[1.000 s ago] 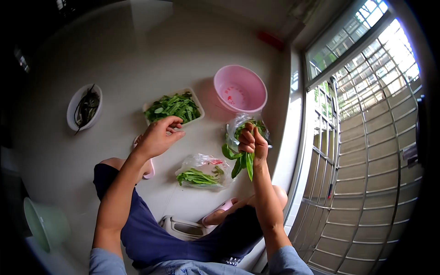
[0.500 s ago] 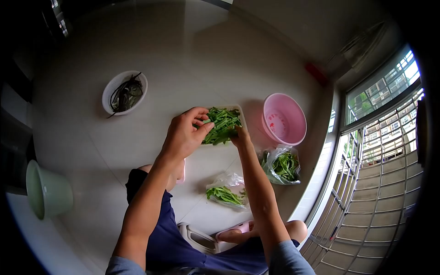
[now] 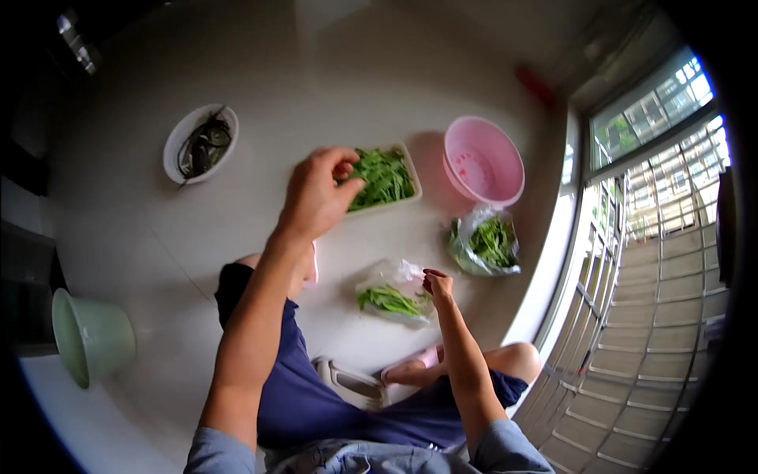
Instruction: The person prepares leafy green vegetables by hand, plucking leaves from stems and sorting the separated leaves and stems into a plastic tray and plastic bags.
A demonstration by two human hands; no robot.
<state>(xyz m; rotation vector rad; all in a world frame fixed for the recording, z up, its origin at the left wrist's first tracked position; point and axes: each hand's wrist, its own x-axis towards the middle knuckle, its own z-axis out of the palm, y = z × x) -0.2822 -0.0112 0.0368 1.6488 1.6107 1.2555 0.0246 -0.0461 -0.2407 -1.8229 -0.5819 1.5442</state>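
Note:
My left hand (image 3: pixel 320 189) hovers at the left side of a rectangular tray (image 3: pixel 418 189) full of cut green leafy vegetables (image 3: pixel 385 175). Its fingers curl, with the thumb apart and nothing visible between them. Closer to my body, a clear plastic bag (image 3: pixel 404 272) lies on the floor with green vegetable stems (image 3: pixel 388 300) in it. At the bag's upper right edge is my right hand (image 3: pixel 439 285), its fingers pinched together on the plastic. The exact fingertip contact is small and slightly blurred.
A second plastic bag of greens (image 3: pixel 491 242) sits to the right, below a pink basin (image 3: pixel 497 162). A white basket (image 3: pixel 229 150) with dark strips stands far left. A pale green bucket (image 3: pixel 110 340) is at lower left. A barred window runs along the right.
My right hand has left the tray and come down toward me to the nearer plastic bag. My left hand stays by the tray, its fingers now off the greens. The view has shifted slightly.

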